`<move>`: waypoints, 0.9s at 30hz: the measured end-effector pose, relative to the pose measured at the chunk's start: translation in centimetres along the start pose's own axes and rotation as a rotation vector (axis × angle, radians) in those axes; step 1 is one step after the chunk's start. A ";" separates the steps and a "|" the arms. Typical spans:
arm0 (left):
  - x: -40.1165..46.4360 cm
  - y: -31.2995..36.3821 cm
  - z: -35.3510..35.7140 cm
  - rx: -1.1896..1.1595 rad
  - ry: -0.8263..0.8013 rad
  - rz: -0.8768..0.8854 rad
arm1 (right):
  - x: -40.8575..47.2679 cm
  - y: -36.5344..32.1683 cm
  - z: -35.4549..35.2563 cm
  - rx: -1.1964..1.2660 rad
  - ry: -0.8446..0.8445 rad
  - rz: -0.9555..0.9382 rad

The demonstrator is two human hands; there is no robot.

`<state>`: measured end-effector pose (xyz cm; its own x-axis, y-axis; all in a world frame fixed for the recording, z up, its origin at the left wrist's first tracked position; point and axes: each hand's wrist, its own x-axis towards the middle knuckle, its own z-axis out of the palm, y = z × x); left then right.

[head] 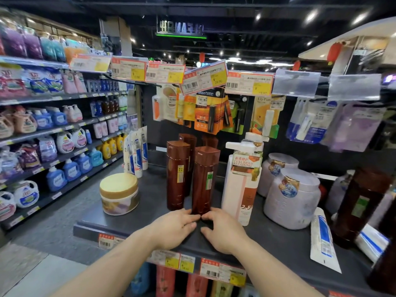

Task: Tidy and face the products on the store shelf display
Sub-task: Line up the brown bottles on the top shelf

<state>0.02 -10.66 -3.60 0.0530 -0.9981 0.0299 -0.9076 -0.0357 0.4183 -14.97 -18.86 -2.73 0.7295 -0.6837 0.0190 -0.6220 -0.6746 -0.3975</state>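
Observation:
A tall brown bottle (205, 179) with a green label stands upright near the front of the dark shelf (150, 213). My left hand (173, 227) and my right hand (222, 230) meet at its base, fingertips touching the bottom from either side, fingers fairly straight. A second brown bottle (177, 174) with a yellow label stands just left of it, and two more brown bottles (188, 142) stand behind. A white pump bottle (242, 181) stands to the right.
A gold-lidded jar (119, 192) sits at the shelf's left. Lilac jars (293, 200) stand on the right, with a white tube (324, 239) lying flat and dark brown bottles (362, 202) at the far right. Hanging lip balm cards (211, 112) and price tags (203, 77) overhang the shelf. A detergent aisle (53, 133) runs along the left.

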 end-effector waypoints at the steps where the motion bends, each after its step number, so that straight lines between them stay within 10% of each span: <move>1: 0.1 0.1 -0.1 -0.001 0.002 0.011 | 0.1 -0.1 0.0 -0.009 0.003 0.001; 18: 1.2 -0.1 0.1 0.017 -0.024 -0.081 | 1.3 -0.4 0.1 0.004 -0.010 0.061; 24: -1.3 -1.9 -2.3 -0.187 0.733 -0.466 | 0.6 0.0 -0.3 0.034 -0.059 0.068; 27: -0.3 -3.0 -2.1 -0.343 0.601 -0.584 | 0.8 -0.3 -0.2 0.043 -0.061 0.067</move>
<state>3.60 -10.17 -2.91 0.7619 -0.6283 0.1573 -0.4993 -0.4152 0.7605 -14.23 -19.25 -2.36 0.7037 -0.7076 -0.0641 -0.6577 -0.6148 -0.4352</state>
